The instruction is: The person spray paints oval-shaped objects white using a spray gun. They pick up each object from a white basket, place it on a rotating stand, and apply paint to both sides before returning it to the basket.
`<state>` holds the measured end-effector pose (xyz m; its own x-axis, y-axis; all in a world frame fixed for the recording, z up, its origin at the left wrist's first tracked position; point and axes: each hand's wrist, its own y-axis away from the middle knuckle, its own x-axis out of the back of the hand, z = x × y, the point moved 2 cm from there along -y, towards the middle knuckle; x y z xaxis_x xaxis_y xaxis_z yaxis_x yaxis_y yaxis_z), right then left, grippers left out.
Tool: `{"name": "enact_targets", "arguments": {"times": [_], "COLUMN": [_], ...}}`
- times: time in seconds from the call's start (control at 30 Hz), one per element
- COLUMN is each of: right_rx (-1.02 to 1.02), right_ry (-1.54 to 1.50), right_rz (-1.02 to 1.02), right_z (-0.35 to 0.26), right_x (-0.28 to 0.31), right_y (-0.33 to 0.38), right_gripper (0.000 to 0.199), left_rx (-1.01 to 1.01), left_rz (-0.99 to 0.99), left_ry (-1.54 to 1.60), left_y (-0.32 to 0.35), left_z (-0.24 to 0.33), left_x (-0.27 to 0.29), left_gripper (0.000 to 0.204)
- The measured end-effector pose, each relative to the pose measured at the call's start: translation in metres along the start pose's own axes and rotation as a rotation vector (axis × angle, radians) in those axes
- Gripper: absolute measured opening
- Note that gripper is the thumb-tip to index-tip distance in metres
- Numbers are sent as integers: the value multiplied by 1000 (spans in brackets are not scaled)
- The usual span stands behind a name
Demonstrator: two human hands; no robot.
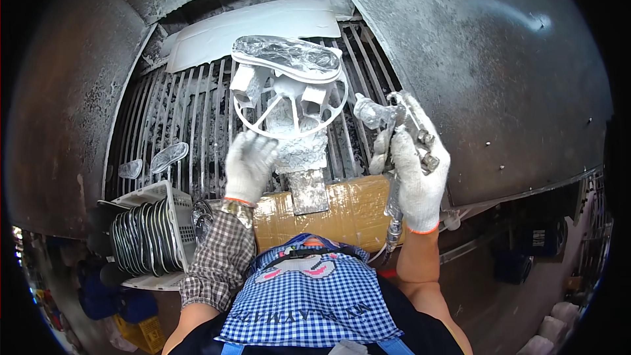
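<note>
My right hand (415, 167), in a white glove, is closed round a spray gun (397, 118) caked with pale residue, its nozzle turned toward the middle. My left hand (251, 167), also gloved, holds nothing; its fingers are apart and reach up to the near rim of a white spoked wheel (295, 115). On supports above that wheel lies a sole-shaped piece (287, 56) with a dark, shiny, wrinkled top and a white edge. A coated block (299, 151) stands under the wheel. Whether my left fingertips touch the rim is hard to tell.
Metal slats (204, 98) run beneath, with two small sole-shaped pieces (169, 157) on them. To the left, a white basket (176, 213) holds several dark soles. Metal walls (499, 92) flank the work. A taped brown box (351, 210) lies before me; a hose fitting (394, 233) hangs below the gun.
</note>
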<state>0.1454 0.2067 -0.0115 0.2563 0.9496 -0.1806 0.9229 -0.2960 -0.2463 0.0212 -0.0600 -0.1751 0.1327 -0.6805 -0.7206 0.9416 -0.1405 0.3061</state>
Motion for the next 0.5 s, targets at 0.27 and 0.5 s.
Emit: {"name": "enact_targets", "arguments": {"times": [0.27,0.5], "right_rx": [14,24], "right_ry": [-66,-72], "right_rz": [126,78], "right_z": [3,3], "right_x": [2,5], "right_y": [-8,-5], "right_gripper": [55,53], "left_rx": [114,75], "left_rz": [-121,-91], "left_ry": [95,71], "left_y": [5,6], "left_z": [-30,-14], "left_x": [-3,9], "left_gripper": [56,62]}}
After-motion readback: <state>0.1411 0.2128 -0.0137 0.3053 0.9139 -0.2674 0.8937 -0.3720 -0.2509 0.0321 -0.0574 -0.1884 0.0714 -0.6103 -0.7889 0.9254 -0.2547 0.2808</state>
